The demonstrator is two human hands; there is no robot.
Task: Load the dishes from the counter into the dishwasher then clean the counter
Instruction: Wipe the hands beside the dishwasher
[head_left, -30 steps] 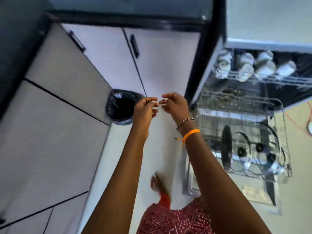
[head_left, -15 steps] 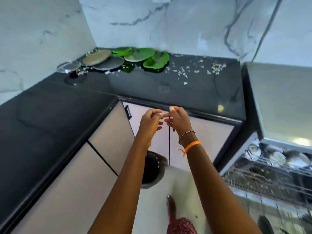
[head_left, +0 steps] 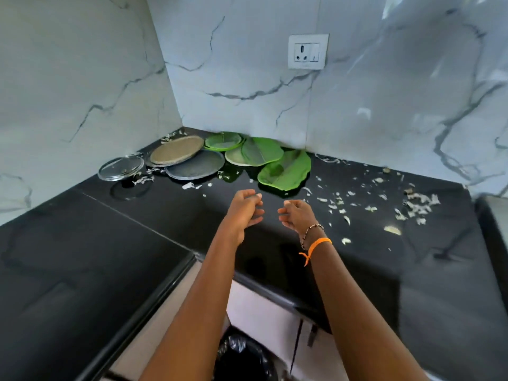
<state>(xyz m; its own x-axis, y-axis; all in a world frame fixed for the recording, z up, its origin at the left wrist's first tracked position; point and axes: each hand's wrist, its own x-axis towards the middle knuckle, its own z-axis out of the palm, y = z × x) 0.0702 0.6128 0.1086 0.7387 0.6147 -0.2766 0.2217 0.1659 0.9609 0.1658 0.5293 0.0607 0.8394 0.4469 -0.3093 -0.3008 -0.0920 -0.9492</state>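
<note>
Fingers loosely curled and holding nothing, the left hand (head_left: 244,209) and right hand (head_left: 295,215) now reach out over the black counter (head_left: 165,215) — a second ago they were pinched together above the floor beside the open dishwasher, now out of view. The reach suggests another load is next. The dishes wait at the far corner: a glass lid (head_left: 121,168) on the left, two metal plates (head_left: 187,158), then green leaf-shaped plates (head_left: 286,171) — the nearest. Pale food scraps (head_left: 412,207) litter the right side, left for the wipe-down. Nothing blocks the way.
</note>
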